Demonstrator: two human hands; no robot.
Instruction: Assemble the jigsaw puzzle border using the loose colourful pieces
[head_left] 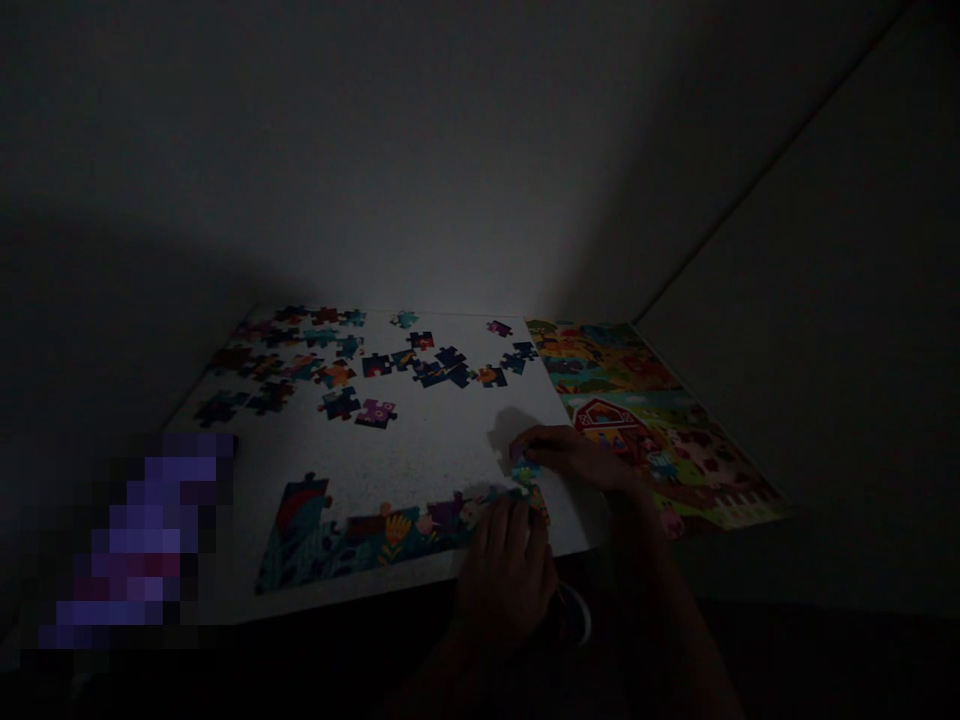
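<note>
Right hand (577,458) pinches a small blue cardboard puzzle piece (524,468) at the assembled bottom strip's (375,540) 3 o'clock end, left hand (506,560) flat on it (grip empty), loose pieces (375,365) at 12 on the white desk (435,440), mostly unassembled.

The table top (442,440) is white with a fine speckle, under dim light. The joined puzzle strip (360,535) along the near edge shows teal and dark blue with a red patch at its left end, then orange, yellow and purple flowers. The loose puzzle pieces (375,365) at the far side are navy, teal, orange, red and magenta. The picture sheet (645,420) at right has green, yellow and orange fields and a red barn with white trim.
</note>
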